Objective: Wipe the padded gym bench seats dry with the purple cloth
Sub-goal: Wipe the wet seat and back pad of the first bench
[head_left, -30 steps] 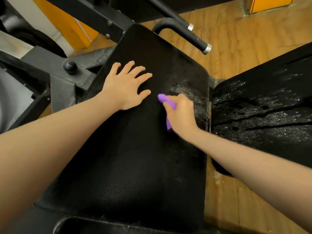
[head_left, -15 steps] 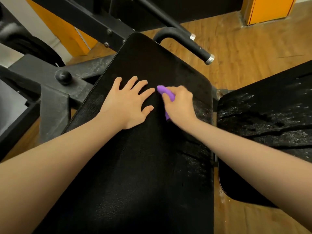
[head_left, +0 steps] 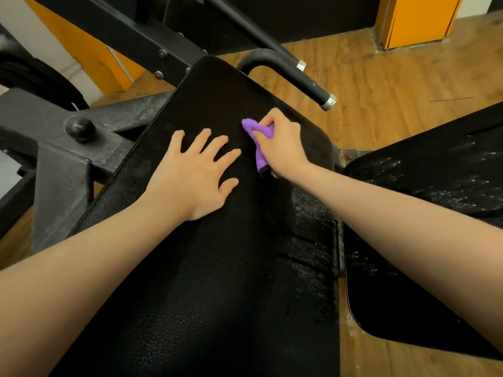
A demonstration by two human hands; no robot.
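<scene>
- Even, fairly bright indoor light; the warm-toned wooden plank floor (head_left: 394, 85) reads clearly.
- The black padded leather bench seat (head_left: 206, 281) swallows light, though its grain shows.
- Wet droplets glint on the second black padded seat (head_left: 435, 186) (small white speckles).
- Wide-angle bending stretches both forearms at the edges.
- Soft shadows only.

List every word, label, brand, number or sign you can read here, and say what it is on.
None: no readable text shows anywhere in this view.
The two black bench pads, the purple cloth, the metal frame and the orange panels all appear unmarked.
</scene>
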